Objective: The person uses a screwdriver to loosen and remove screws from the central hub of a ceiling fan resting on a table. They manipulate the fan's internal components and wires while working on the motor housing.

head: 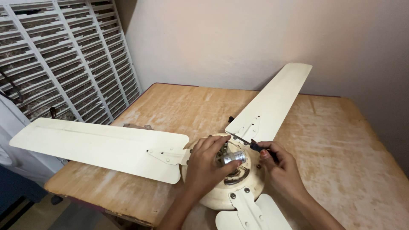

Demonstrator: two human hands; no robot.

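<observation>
Left hand [206, 164] gripped a small silver cylindrical capacitor [233, 158] on the cream round metal fan motor housing [219, 194], which lay on the worn wooden table [341, 140]. Right hand [281, 168] grasped a black-handled screwdriver [251, 145] beside it.

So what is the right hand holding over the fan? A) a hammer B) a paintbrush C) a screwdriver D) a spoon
C: the right hand grips a screwdriver with a dark handle, its thin metal shaft pointing at the blade bracket on the ceiling fan, while the left hand holds a small silver cylinder at the hub.
</observation>
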